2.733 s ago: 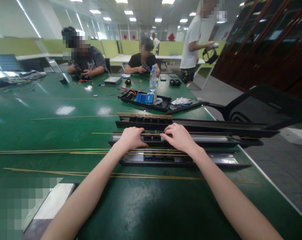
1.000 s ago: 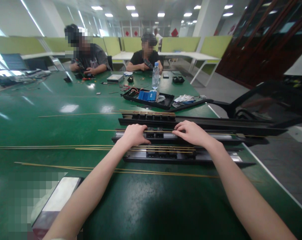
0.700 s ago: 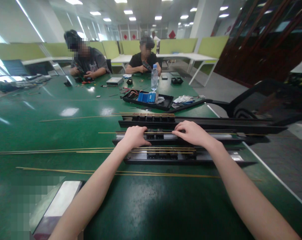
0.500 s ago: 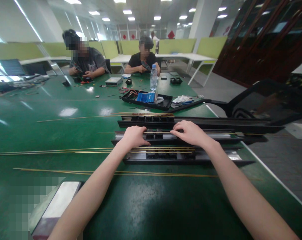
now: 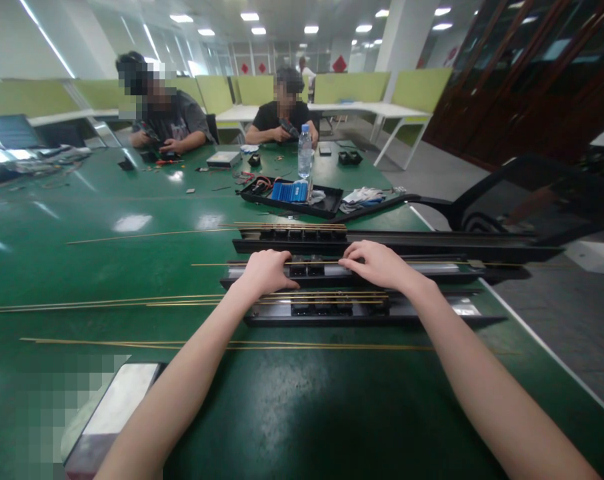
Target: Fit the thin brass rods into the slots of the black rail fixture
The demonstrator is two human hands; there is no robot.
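Observation:
Across the middle black channel [image 5: 422, 277] my left hand [image 5: 265, 272] is curled, its fingers on the far side and its thumb along the near side. My right hand [image 5: 371, 260] pinches a thin brass-coloured rod [image 5: 209, 265] between thumb and fingers. This rod runs lengthwise over small black blocks [image 5: 299, 269] seated in the channel, and the blocks lie between my two hands. Closer to me is a second channel [image 5: 362, 322] with several rods [image 5: 182, 299] lying over its blocks. A third channel [image 5: 457, 247] lies beyond my hands, also with blocks and rods.
Loose rods [image 5: 147, 344] and a phone-like device [image 5: 119, 397] lie nearer me on the green table [image 5: 292, 413]. Beyond the channels are a black tray [image 5: 327, 208], gloves [image 5: 362, 199] and a bottle [image 5: 305, 153]. Two people work opposite. A black chair [image 5: 502, 200] stands right.
The view has shifted slightly, so everything sits a little further left and higher. Both hands keep the same grip and place on the channel and rod.

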